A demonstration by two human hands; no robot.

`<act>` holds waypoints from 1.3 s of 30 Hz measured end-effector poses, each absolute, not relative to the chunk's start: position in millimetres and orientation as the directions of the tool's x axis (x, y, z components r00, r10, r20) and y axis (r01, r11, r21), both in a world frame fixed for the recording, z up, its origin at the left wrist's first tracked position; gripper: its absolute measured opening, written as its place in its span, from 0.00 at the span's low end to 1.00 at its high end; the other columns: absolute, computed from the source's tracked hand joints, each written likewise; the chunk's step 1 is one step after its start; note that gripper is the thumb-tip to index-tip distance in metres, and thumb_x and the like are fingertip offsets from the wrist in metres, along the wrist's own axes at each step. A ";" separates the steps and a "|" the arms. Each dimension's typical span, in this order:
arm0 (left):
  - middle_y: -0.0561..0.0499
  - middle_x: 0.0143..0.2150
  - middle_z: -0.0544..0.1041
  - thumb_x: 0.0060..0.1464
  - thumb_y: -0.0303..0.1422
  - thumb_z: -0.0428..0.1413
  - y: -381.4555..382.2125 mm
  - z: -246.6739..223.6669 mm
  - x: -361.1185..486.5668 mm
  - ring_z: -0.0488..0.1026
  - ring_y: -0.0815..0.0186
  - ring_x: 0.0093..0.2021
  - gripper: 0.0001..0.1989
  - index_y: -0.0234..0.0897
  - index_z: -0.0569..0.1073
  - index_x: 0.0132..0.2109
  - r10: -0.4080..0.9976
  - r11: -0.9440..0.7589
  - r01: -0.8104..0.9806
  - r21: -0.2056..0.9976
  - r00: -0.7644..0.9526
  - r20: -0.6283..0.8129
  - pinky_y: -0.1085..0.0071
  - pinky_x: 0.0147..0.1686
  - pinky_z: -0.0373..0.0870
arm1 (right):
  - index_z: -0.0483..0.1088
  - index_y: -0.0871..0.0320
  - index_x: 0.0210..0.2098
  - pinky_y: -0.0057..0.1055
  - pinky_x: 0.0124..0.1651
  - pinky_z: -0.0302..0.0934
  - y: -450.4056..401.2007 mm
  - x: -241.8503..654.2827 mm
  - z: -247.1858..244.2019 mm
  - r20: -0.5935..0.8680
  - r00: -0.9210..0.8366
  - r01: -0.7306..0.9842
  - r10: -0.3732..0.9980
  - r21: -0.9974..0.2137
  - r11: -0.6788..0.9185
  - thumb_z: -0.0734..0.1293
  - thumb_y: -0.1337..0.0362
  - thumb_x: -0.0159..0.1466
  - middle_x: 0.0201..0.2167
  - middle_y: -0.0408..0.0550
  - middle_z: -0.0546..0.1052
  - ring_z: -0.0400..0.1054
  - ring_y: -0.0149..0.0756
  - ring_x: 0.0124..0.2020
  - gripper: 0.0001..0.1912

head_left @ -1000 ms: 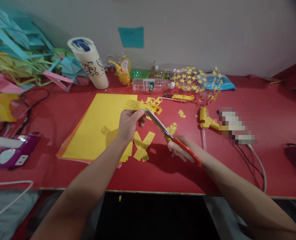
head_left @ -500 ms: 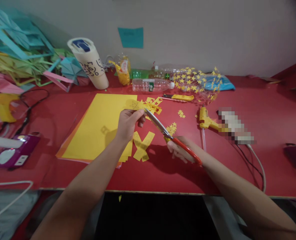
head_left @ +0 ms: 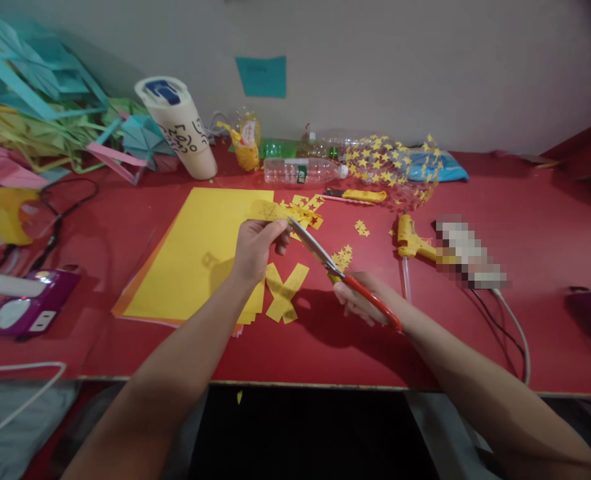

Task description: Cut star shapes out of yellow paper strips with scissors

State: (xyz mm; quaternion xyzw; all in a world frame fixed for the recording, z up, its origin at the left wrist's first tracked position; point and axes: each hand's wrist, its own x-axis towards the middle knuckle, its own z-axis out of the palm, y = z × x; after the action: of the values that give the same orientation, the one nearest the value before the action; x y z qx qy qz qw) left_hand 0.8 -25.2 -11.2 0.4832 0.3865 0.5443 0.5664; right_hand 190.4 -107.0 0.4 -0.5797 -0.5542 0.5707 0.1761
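My left hand [head_left: 259, 247] pinches a small yellow paper piece [head_left: 266, 211] with a star drawn on it. My right hand [head_left: 358, 299] is closed on the red-handled scissors [head_left: 372, 300], whose blade tips reach the paper at my left fingertips. Beneath my left hand lies a stack of yellow sheets [head_left: 200, 253]. Two crossed yellow strips [head_left: 282, 293] rest on the red table [head_left: 335, 360] between my hands. Strips with star-shaped holes [head_left: 308, 212] are just behind the scissor tips. A pile of small yellow stars [head_left: 344, 256] sits beside the blades.
Behind are a clear bottle [head_left: 295, 171], a star-covered bottle [head_left: 385, 160], a yellow cutter [head_left: 360, 196] and a white tumbler [head_left: 178, 127]. A yellow glue gun [head_left: 412, 241] lies right, another [head_left: 6, 213] left. Folded paper [head_left: 50, 73] fills the back left; a purple power strip [head_left: 32, 303] is nearer.
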 end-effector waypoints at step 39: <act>0.55 0.18 0.62 0.59 0.39 0.45 -50.8 -7.0 25.2 0.60 0.75 0.19 0.20 0.37 0.63 0.20 0.995 0.025 0.012 1.000 0.101 -0.026 0.75 0.24 0.64 | 0.58 0.56 0.21 0.29 0.24 0.62 -116.1 176.9 -14.3 -0.360 -0.255 0.274 0.897 -0.917 -0.290 0.61 0.44 0.57 0.08 0.32 0.56 0.55 0.24 0.10 0.22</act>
State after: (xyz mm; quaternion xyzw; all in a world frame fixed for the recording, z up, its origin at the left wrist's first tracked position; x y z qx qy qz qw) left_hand 25.2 -50.8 -7.0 0.5209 0.4829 0.4650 0.5284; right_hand 176.9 -116.1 -14.3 -0.5491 -0.5332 0.5859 0.2662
